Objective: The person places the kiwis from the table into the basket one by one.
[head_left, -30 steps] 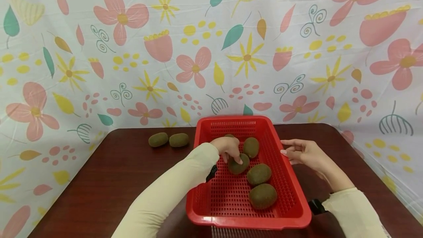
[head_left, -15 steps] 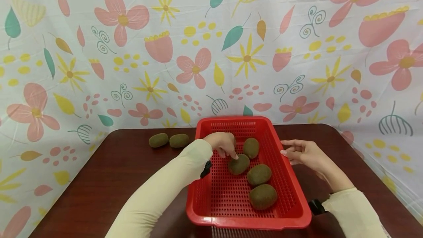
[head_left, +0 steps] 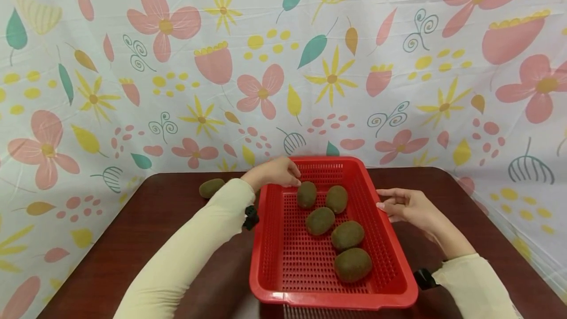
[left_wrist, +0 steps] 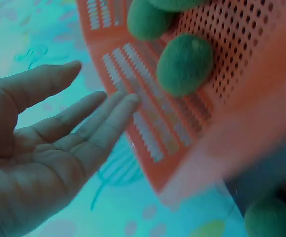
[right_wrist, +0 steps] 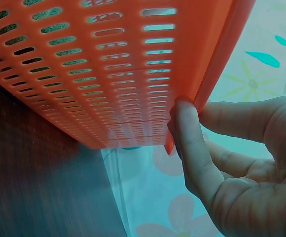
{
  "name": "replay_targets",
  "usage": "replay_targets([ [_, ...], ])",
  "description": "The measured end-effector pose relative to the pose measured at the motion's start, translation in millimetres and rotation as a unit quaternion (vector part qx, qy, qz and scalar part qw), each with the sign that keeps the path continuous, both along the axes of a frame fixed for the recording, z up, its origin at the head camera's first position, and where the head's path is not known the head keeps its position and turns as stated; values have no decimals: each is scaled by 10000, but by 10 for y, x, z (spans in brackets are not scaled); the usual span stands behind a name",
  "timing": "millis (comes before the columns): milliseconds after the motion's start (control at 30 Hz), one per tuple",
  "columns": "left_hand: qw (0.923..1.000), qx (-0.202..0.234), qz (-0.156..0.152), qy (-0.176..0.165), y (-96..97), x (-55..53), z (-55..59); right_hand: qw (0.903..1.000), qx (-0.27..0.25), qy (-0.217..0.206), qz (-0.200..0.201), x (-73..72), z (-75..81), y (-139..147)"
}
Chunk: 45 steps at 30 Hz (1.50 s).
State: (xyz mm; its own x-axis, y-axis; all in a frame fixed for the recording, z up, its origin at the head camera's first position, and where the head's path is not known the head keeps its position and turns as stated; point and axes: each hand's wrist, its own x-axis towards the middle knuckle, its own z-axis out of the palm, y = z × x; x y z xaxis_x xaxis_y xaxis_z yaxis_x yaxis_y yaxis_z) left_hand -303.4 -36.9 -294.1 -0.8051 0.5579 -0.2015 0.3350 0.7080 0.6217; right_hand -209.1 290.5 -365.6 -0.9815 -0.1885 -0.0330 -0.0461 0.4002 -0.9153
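My left hand (head_left: pixel 278 171) is over the back left corner of the red plastic basket (head_left: pixel 330 299). Its fingers are extended and hold nothing; the left wrist view shows the bare palm (left_wrist: pixel 44 173). Several brown fuzzy kiwis lie inside, the nearest kiwi (head_left: pixel 306 194) just right of my fingertips. Another kiwi (head_left: pixel 321 221) lies in the middle, and the front kiwi (head_left: pixel 353 265) near the right wall. On the basket's right side, my right hand (head_left: pixel 409 209) pinches the rim between thumb and fingers, as the right wrist view (right_wrist: pixel 246 163) shows.
On the dark wooden table (head_left: pixel 177 225), a kiwi (head_left: pixel 211 188) lies left of the basket, partly behind my left sleeve. A second kiwi (left_wrist: pixel 270 217) outside the basket shows in the left wrist view. A flower-patterned cloth (head_left: pixel 283 63) hangs behind the table.
My left hand has lifted off the middle kiwi and moved left and back to the basket's corner, uncovering the back left kiwi. My right hand and the basket stay put.
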Motion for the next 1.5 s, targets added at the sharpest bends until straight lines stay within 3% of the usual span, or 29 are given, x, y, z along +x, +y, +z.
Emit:
replay_targets([
  [167,9978,429,221,452,-343,-81,63,10000,19,-14,-26,-2,5,4],
  [300,9934,568,513,856,-631,-155,12,10000,40,-24,-49,8,10,11],
  [433,9891,649,713,1114,-879,-227,-120,10000,44,-34,-58,22,7,15],
  [667,9870,473,995,1170,-1163,-307,-443,10000,6,7,-17,21,14,9],
  [833,9808,205,977,1676,-1231,-329,-653,10000,19,13,-7,9,17,3],
  [1067,9669,-790,631,2342,-1212,-338,-857,10000,52,9,-15,2,7,5],
  [1300,9601,-1445,823,2250,-1182,-322,-959,10000,-20,-17,0,1,5,0],
  [1500,9554,-1614,882,2310,-1184,-346,-1059,10000,-49,-77,-11,10,19,-10],
])
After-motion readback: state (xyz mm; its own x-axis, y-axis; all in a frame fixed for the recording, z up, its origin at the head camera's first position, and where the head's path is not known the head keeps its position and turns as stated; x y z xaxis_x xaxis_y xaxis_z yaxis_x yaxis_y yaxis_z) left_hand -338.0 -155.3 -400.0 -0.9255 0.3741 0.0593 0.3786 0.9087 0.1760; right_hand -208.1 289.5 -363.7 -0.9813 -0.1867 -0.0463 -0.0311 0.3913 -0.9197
